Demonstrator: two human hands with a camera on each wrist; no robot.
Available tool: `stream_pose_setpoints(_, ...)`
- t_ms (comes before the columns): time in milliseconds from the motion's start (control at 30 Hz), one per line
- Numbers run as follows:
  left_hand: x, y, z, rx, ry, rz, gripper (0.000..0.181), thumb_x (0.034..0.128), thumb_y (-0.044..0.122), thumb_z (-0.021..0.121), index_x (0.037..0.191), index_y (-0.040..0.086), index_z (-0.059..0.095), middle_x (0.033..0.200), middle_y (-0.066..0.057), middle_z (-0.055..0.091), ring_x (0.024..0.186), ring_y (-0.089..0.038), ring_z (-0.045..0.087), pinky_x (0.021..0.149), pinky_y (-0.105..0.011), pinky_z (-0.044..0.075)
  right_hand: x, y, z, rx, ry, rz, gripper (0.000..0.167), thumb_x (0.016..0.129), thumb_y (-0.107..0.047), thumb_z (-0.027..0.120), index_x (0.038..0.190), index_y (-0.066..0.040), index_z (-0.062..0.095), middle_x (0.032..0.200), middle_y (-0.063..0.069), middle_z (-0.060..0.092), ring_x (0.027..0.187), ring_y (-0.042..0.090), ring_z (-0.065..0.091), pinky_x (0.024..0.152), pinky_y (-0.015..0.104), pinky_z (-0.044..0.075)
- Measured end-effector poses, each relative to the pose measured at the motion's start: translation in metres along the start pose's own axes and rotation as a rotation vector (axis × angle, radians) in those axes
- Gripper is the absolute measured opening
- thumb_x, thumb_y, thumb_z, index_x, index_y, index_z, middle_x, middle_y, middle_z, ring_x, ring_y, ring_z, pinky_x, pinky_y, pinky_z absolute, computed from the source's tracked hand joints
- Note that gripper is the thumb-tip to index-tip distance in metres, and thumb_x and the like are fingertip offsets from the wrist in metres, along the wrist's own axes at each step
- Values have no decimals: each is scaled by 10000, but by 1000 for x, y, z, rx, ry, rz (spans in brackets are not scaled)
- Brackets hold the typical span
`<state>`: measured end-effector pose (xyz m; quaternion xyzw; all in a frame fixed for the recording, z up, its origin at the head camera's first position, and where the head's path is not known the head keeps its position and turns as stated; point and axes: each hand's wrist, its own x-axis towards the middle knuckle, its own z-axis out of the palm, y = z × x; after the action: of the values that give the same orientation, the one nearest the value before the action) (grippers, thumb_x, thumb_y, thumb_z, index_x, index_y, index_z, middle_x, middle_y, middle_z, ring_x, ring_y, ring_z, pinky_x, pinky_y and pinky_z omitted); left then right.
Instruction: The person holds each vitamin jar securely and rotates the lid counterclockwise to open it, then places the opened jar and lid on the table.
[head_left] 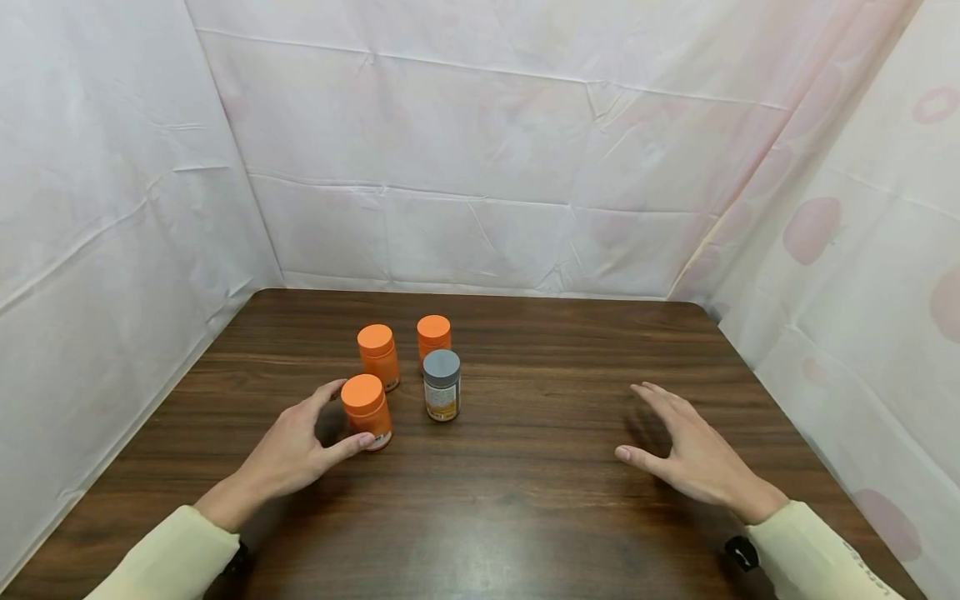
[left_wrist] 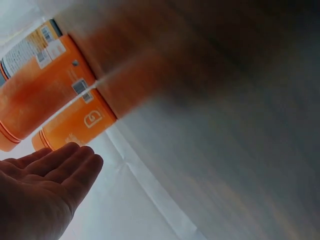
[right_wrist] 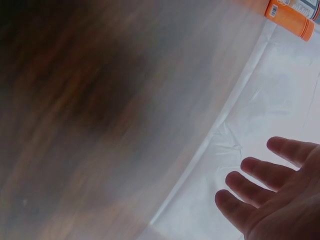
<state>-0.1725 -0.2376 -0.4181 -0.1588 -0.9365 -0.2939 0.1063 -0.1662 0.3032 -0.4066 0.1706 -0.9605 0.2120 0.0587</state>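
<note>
My left hand (head_left: 288, 454) reaches around the nearest orange bottle (head_left: 366, 410), its thumb across the front and its fingers extended on the far left side. In the left wrist view, the fingers of that hand are straight, beside orange bottles (left_wrist: 47, 95); whether they touch is unclear. Behind the nearest bottle stand a second orange bottle (head_left: 379, 360) and a third orange bottle (head_left: 434, 333). A grey-capped bottle (head_left: 442, 387) with a pale and yellow label stands upright to their right. My right hand (head_left: 693, 450) hovers over the right side, fingers spread, holding nothing.
The dark wood-grain table (head_left: 525, 483) has rounded far corners. White sheeting (head_left: 480, 150) hangs along the back, with more on the left and a pink-patterned sheet (head_left: 862, 292) on the right. Dark bands show at both sleeve cuffs.
</note>
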Motion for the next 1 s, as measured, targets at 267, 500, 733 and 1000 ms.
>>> stream_pose_setpoints(267,3,4,3,-141,20,-17,771,873,440,818,1439,34,485,1333,-174,637,1140,-414,654,940,-583,515,-2,-5,4,29,3,-13,897,902,-587,717,1611,-221,309,1627,132,334,1460,424,317,1023,707,344)
stream_pose_setpoints(500,6,6,3,-210,29,-61,800,819,424,871,1421,35,512,1303,-145,659,1128,-360,674,936,-533,534,-2,-8,4,34,7,-22,879,906,-587,712,1607,-236,316,1632,117,329,1463,413,320,1027,700,346)
stream_pose_setpoints(733,8,8,7,-233,12,-108,797,830,420,862,1428,31,506,1300,-155,653,1136,-356,665,945,-535,529,-2,-11,5,40,12,-45,841,934,-550,697,1610,-227,315,1629,127,333,1458,407,335,1030,688,357)
stream_pose_setpoints(1000,11,10,9,-245,-13,-123,780,848,407,850,1432,28,500,1305,-169,646,1133,-338,659,939,-535,526,-2,-16,5,51,12,-69,821,943,-520,698,1610,-233,316,1624,121,344,1450,401,350,1017,691,370)
